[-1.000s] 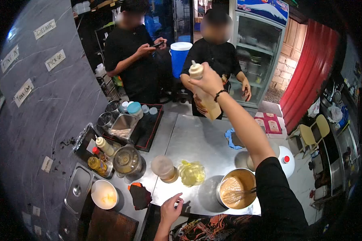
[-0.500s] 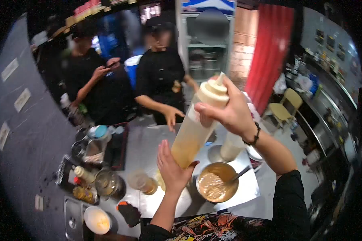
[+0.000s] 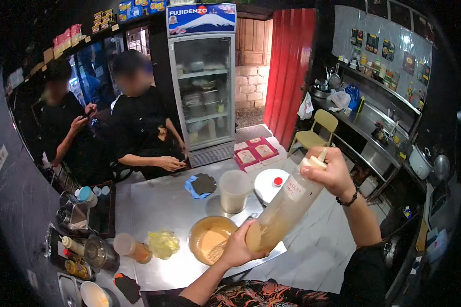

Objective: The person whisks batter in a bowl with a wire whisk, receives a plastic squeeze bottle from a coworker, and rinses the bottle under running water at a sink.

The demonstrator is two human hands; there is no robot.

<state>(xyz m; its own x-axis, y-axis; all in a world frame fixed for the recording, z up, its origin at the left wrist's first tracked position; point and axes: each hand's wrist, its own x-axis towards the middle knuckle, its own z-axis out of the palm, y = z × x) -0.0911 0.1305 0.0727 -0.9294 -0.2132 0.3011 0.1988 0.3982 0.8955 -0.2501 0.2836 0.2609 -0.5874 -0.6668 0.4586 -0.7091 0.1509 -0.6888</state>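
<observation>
A large translucent squeeze bottle [image 3: 288,207] with red handwriting is tilted in front of me, its nozzle toward the upper right. Pale tan sauce lies in its lower end. My right hand [image 3: 329,171] is closed around the neck and cap. At the base, my left hand [image 3: 239,246] supports the bottle with its fingers wrapped under it. Just left of that hand is a metal bowl [image 3: 193,240] of tan sauce, partly covered by the hand. Behind the bowl stands a tall translucent container [image 3: 235,192].
On the steel table [image 3: 159,202] are a crumpled yellow plastic bag [image 3: 163,244], a plastic container [image 3: 132,248] and a dark cloth [image 3: 202,184]. A white round lid [image 3: 265,185] is behind the bottle. Two people in black stand across the table near a glass-door fridge [image 3: 202,92].
The bottle has moved right and tilted further over, both hands still on it. My view has turned right. The nearer co-worker's arm has drawn back from over the table.
</observation>
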